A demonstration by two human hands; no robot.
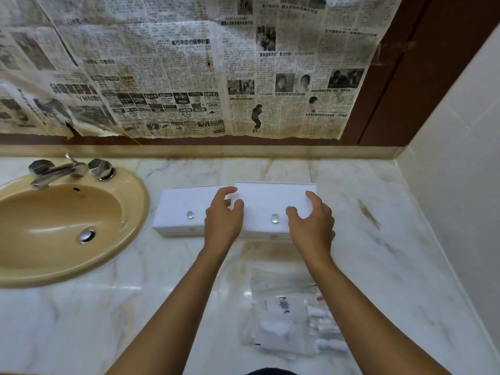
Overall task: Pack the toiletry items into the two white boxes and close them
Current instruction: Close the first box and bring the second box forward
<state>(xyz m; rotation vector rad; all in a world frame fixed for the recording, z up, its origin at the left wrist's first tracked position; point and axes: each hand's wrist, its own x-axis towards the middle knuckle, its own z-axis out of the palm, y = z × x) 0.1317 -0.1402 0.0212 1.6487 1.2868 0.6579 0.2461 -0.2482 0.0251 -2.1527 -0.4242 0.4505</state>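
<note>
Right white box | long axis left-right, mid-frame | left hand, right hand at its ends | fingers loosely spread over lid, gripping nothing.

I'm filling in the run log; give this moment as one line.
stage: at right box lid | left hand: open, at right box | right hand: open, on it | left box: closed | toiletry packets: unpacked
</note>
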